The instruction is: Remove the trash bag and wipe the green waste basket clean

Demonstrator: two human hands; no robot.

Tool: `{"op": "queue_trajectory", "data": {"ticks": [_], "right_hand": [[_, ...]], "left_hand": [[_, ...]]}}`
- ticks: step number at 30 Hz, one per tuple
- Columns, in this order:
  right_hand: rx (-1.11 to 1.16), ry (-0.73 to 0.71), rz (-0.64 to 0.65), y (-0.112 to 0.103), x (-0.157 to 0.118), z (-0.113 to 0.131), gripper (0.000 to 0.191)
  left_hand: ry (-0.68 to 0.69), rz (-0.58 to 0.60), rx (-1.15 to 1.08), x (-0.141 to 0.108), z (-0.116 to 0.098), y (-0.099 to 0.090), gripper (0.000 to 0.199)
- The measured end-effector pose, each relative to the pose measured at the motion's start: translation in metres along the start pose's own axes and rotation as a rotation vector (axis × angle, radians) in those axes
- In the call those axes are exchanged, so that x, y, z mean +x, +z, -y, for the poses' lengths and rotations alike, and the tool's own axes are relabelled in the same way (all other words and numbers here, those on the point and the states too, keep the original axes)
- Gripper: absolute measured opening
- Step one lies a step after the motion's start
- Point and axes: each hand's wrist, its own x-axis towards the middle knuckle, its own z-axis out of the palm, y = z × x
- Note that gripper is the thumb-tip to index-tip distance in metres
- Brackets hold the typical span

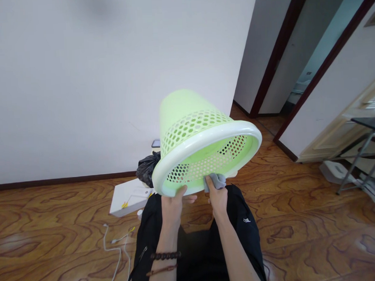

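Observation:
A light green plastic basket with a perforated band and a pale rim is tipped on its side, its open mouth turned down toward me. My left hand grips the rim at the lower left, thumb on the inner side and fingers beneath. On the near side of the rim, my right hand is closed on a grey cloth, which touches the rim's inner edge.
Left of my legs lie a white box and white cables on the wooden floor. A black plastic bag sits behind the basket, near the white wall. At right stand a folding-legged table and a white object.

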Motion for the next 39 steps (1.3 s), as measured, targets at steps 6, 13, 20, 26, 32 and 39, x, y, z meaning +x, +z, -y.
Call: {"op": "queue_trajectory", "data": {"ticks": [6, 13, 20, 26, 32, 39], "right_hand": [[0.016, 0.014, 0.042, 0.016, -0.011, 0.000, 0.056], [-0.043, 0.045, -0.096, -0.014, 0.010, -0.002, 0.057], [0.022, -0.051, 0.051, 0.016, -0.015, -0.003, 0.053], [-0.029, 0.058, -0.146, -0.016, 0.018, -0.005, 0.058], [0.033, -0.025, 0.021, 0.008, -0.005, -0.009, 0.054], [0.054, -0.024, -0.012, -0.005, 0.004, -0.003, 0.055]], "left_hand": [[-0.012, 0.010, 0.017, 0.001, 0.001, -0.004, 0.057], [-0.008, -0.012, 0.010, 0.000, -0.005, -0.005, 0.047], [0.000, -0.009, 0.062, 0.002, -0.006, -0.012, 0.047], [-0.008, 0.000, 0.046, -0.001, -0.009, -0.008, 0.046], [-0.012, 0.035, 0.094, -0.002, -0.011, -0.005, 0.044], [-0.013, 0.078, 0.100, -0.002, -0.019, -0.010, 0.047]]}}
